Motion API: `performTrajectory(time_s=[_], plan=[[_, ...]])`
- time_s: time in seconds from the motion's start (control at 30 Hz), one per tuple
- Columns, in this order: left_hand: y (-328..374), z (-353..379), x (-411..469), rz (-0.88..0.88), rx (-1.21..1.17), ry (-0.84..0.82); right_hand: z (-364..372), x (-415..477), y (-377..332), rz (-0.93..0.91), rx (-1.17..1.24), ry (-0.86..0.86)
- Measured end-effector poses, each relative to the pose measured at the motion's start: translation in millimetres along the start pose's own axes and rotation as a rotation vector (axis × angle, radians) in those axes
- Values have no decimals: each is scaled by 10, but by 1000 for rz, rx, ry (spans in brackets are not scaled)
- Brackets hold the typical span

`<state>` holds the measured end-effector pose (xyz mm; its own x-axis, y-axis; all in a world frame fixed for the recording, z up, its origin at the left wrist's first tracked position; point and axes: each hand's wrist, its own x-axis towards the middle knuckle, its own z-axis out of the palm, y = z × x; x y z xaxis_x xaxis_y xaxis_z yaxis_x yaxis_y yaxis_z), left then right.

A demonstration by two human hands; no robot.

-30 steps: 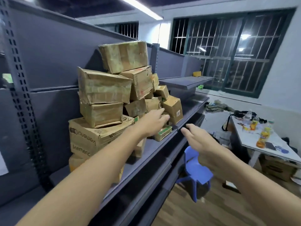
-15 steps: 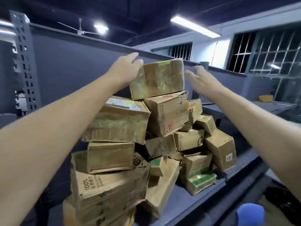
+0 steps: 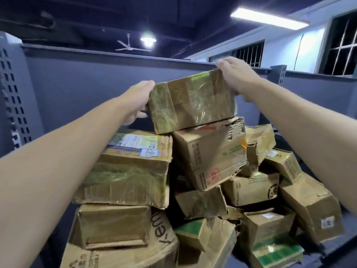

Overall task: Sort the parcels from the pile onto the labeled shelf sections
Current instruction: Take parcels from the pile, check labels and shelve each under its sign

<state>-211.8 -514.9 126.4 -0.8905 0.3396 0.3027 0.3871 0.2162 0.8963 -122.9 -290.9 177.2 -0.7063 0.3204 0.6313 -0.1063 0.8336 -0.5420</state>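
A tape-wrapped brown parcel [image 3: 192, 100] sits at the very top of a pile of cardboard parcels [image 3: 208, 157] on a grey metal shelf. My left hand [image 3: 138, 100] grips its left end, fingers behind the box and thumb below. My right hand [image 3: 234, 74] holds its upper right corner, fingers curled over the top edge. The parcel still touches the torn box [image 3: 210, 153] under it. A larger parcel with a white shipping label [image 3: 127, 167] lies at the left of the pile, below my left forearm.
The shelf's grey back panel [image 3: 87, 84] rises behind the pile, with a perforated upright [image 3: 13, 89] at the left. Small boxes with green print [image 3: 276, 254] lie low at the right, near the shelf's front edge. Barred windows [image 3: 342, 45] are at the far right.
Both hands have gone from reaching toward the top parcel to holding its two ends. The view has moved closer to the pile.
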Motion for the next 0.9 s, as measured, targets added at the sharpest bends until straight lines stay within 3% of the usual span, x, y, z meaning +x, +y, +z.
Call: performTrajectory(time_s=[0.33, 0.63, 0.9], plan=[[222, 12, -38, 141, -60, 74, -85, -12, -14, 70, 84, 49], [570, -110, -436, 253, -51, 137, -328, -230, -227, -6, 308, 149], [569, -65, -1055, 455, -299, 198, -695, -990, -462, -81, 445, 242]])
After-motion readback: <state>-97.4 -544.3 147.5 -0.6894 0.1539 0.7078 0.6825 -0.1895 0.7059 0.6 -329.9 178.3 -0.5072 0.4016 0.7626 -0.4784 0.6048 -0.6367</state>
